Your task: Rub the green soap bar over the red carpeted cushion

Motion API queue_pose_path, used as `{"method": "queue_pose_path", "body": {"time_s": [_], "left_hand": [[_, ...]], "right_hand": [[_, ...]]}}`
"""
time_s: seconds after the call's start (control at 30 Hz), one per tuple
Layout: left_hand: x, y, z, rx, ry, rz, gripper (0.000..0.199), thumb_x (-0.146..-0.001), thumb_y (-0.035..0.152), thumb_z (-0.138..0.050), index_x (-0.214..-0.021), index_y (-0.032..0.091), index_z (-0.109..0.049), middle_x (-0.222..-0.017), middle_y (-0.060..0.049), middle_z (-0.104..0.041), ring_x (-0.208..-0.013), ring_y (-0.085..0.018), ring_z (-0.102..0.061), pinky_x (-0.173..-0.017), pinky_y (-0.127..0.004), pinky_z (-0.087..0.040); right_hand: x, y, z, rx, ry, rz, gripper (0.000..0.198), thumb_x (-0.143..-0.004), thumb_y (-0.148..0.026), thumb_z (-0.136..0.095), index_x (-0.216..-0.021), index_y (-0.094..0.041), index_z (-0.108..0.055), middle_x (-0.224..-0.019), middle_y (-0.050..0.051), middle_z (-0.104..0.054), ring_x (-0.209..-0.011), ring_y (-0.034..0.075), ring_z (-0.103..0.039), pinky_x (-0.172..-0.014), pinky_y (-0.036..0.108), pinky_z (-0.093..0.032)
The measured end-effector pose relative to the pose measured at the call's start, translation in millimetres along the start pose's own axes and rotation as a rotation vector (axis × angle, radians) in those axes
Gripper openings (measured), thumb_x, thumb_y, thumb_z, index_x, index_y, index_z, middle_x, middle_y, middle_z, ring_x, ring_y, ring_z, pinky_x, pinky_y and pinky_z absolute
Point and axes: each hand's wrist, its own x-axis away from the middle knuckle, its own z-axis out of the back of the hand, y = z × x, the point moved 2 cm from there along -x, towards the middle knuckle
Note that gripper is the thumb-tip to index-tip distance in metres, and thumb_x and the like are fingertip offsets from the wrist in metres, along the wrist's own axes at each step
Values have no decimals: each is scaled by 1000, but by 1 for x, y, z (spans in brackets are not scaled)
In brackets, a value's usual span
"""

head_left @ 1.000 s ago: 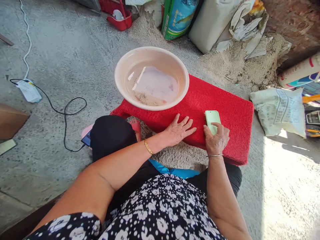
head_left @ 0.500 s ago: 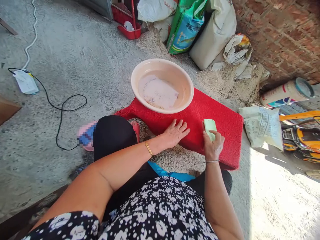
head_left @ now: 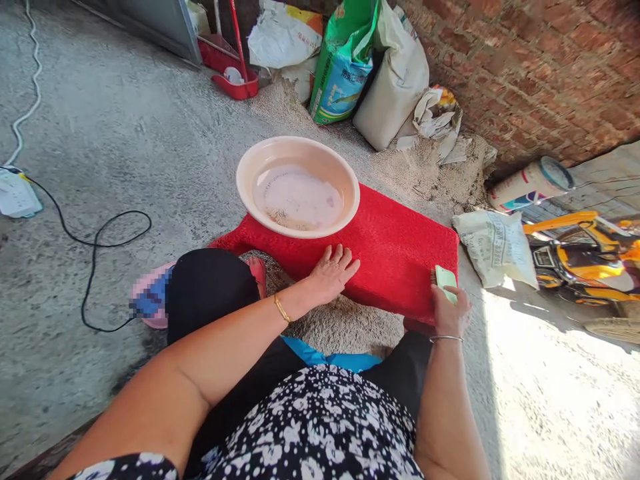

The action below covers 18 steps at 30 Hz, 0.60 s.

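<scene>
A red fuzzy cloth [head_left: 395, 247] lies spread over a low support in front of my knees. My left hand [head_left: 332, 272] rests flat on its near edge, fingers spread. At the right end of the cloth, my right hand [head_left: 451, 308] grips a pale green scrubbing brush [head_left: 447, 280], its bristles turned toward the cloth's edge. On the cloth's left end stands a beige plastic basin [head_left: 245, 183] with cloudy water in it and some sediment at the bottom. What supports the cloth is hidden.
Several sacks, among them a green and blue sack [head_left: 345, 73], stand by the brick wall [head_left: 530, 73]. A red dustpan [head_left: 240, 87] is beside them. An orange toy excavator [head_left: 585, 260] and a white bag [head_left: 495, 247] lie right. A power strip [head_left: 19, 193] with a black cable lies left.
My right hand has moved the brush right, to the end of the red cloth. My left hand stays flat on the cloth. The whole view has shifted.
</scene>
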Motion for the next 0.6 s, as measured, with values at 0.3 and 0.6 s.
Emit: {"method": "queue_pose_path", "body": {"time_s": [0.3, 0.6], "left_hand": [[-6, -16, -7, 38, 16, 0, 89, -76, 57, -66, -147, 16, -31, -153, -21, -27, -143, -37, -18, -115, -57, -9], [-13, -24, -10, 19, -16, -1, 91, -73, 63, -64, -146, 19, -34, -153, -20, -28, -142, -39, -20, -113, -60, -10]], "right_hand": [[60, -95, -58, -103, -217, 537, 43, -77, -57, -56, -101, -22, -65, -95, 8, -55, -92, 23, -51, -82, 34, -39], [6, -58, -46, 81, -104, 269, 40, -77, -52, -62, -107, -26, -65, -96, 6, -53, -86, 22, -50, -78, 34, -36]]}}
